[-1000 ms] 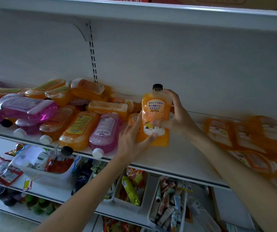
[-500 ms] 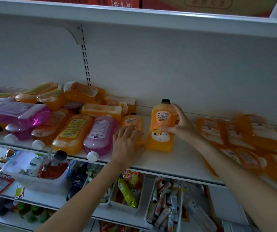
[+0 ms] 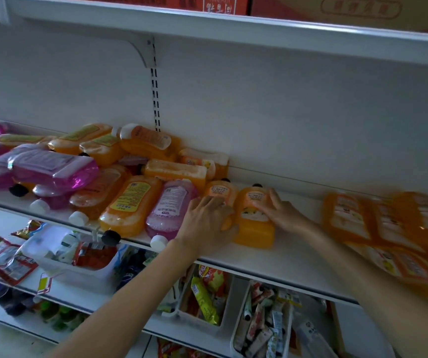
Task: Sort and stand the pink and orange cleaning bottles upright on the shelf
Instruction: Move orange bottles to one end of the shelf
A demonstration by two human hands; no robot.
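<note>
An orange bottle (image 3: 253, 229) with a black cap stands on the white shelf (image 3: 300, 259). My right hand (image 3: 281, 214) is pressed around its label side. Just left of it a second orange bottle (image 3: 219, 193) leans back against the pile, and my left hand (image 3: 206, 222) grips its lower half. Further left, several pink bottles (image 3: 52, 169) and orange bottles (image 3: 130, 202) lie heaped on their sides, caps pointing mostly toward the shelf's front edge. Several more orange bottles (image 3: 347, 215) lie flat at the right, blurred.
The upper shelf (image 3: 233, 29) overhangs closely, with cardboard boxes (image 3: 363, 9) on it. A bare strip of shelf lies between the standing bottle and the right-hand bottles. Below are white trays of snack packets (image 3: 205, 295) and tubes (image 3: 262, 321), and a tub (image 3: 78, 264).
My right hand has set the orange bottle down from mid-air onto the shelf. My left hand let go of it and closed on the neighbouring orange bottle.
</note>
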